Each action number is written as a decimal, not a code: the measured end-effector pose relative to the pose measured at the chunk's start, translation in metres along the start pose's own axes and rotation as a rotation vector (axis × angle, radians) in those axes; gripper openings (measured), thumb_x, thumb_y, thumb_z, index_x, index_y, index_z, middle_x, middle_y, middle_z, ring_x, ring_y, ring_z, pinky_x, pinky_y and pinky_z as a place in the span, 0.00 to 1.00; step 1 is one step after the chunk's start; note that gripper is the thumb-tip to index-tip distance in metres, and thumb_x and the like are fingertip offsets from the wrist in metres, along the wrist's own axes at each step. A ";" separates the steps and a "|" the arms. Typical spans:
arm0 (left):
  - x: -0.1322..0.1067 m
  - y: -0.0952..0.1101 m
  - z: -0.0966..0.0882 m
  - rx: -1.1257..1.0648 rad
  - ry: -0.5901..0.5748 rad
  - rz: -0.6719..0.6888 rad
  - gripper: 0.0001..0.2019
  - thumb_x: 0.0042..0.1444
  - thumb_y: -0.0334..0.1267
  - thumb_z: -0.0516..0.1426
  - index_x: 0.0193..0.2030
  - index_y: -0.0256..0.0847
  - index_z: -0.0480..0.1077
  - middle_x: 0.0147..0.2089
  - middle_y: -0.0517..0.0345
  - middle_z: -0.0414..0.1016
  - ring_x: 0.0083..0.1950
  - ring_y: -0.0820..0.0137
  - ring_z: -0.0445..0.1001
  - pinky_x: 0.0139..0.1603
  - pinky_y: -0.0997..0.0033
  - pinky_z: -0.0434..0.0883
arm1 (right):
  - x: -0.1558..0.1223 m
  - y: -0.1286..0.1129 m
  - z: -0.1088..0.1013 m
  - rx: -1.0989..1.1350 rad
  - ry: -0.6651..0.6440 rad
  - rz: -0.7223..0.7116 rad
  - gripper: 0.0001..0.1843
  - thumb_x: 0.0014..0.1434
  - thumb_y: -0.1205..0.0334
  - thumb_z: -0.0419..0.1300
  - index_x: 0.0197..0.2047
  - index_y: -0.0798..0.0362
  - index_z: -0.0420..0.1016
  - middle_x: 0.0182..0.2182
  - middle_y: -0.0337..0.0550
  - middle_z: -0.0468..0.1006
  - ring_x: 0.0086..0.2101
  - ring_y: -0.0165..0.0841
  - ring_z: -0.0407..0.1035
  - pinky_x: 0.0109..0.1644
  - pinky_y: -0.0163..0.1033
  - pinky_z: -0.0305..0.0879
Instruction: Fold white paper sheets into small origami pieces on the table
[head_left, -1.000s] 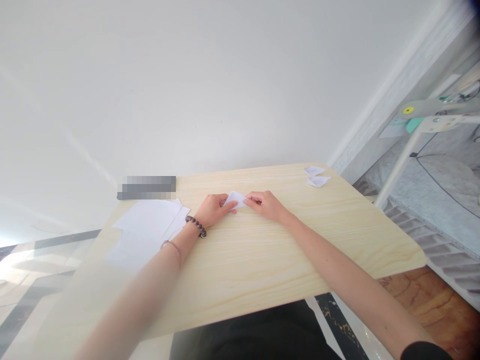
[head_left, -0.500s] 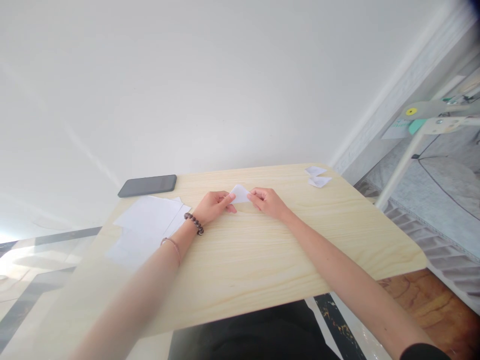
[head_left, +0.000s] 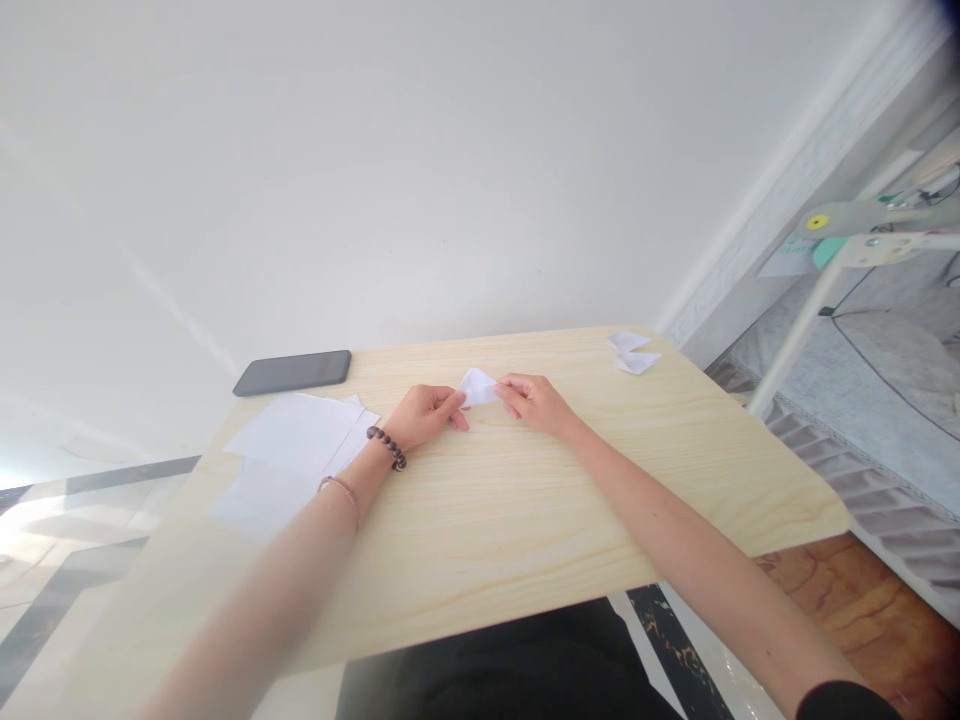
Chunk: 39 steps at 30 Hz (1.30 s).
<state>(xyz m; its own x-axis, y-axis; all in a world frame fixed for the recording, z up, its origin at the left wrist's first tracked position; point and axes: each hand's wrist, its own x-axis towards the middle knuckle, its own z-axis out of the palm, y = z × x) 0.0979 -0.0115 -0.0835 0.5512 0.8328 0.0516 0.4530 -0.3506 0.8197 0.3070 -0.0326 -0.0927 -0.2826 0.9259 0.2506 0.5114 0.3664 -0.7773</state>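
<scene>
A small piece of folded white paper (head_left: 478, 387) is held between my two hands, just above the middle of the wooden table. My left hand (head_left: 433, 412), with a dark bead bracelet (head_left: 387, 447) at its wrist, pinches the paper's left side between thumb and fingers. On the other side, the right corner is pinched by my right hand (head_left: 534, 402). The fold peaks at the top between the hands. Part of its edges is hidden behind the fingertips.
Loose white sheets (head_left: 289, 450) lie left of my left forearm. Behind them a black phone (head_left: 292, 372) rests near the table's back left corner. Folded white paper pieces (head_left: 634, 361) sit at the back right. A white wall (head_left: 450, 170) rises behind the table (head_left: 525, 530).
The paper's right side has tilted slightly and its folded face shows a little more. Both hands keep their pinch almost in place. The view has shifted very slightly.
</scene>
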 end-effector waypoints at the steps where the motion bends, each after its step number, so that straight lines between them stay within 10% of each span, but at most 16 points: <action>1: -0.001 0.002 0.000 -0.010 -0.012 0.005 0.23 0.53 0.53 0.46 0.27 0.36 0.72 0.28 0.56 0.76 0.30 0.71 0.70 0.35 0.74 0.65 | 0.000 0.000 0.000 0.014 -0.017 0.010 0.19 0.57 0.52 0.46 0.21 0.54 0.62 0.15 0.33 0.61 0.17 0.23 0.52 0.23 0.31 0.50; 12: -0.002 -0.002 0.005 0.050 -0.031 -0.022 0.24 0.49 0.55 0.49 0.32 0.35 0.74 0.20 0.61 0.68 0.17 0.81 0.50 0.17 0.77 0.48 | -0.003 -0.007 0.007 -0.049 -0.097 -0.035 0.17 0.56 0.53 0.47 0.30 0.55 0.71 0.14 0.34 0.64 0.17 0.23 0.53 0.23 0.29 0.51; 23: 0.000 0.002 0.010 0.341 0.215 0.108 0.32 0.43 0.50 0.57 0.57 0.49 0.56 0.44 0.58 0.68 0.34 0.72 0.66 0.36 0.72 0.63 | 0.001 -0.001 0.010 -0.051 0.085 0.057 0.17 0.53 0.52 0.50 0.21 0.55 0.64 0.13 0.34 0.62 0.17 0.23 0.53 0.22 0.31 0.49; 39: 0.001 0.001 0.010 0.147 0.211 0.067 0.28 0.40 0.52 0.59 0.48 0.43 0.61 0.42 0.57 0.70 0.34 0.72 0.69 0.35 0.72 0.65 | -0.001 -0.002 0.008 0.112 -0.057 -0.004 0.15 0.50 0.52 0.54 0.33 0.56 0.71 0.20 0.37 0.69 0.21 0.24 0.59 0.25 0.30 0.55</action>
<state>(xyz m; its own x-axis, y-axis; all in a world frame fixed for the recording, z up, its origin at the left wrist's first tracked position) 0.1058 -0.0156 -0.0883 0.4321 0.8712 0.2331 0.5259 -0.4534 0.7196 0.2997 -0.0350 -0.0964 -0.3314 0.9167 0.2233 0.4170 0.3546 -0.8369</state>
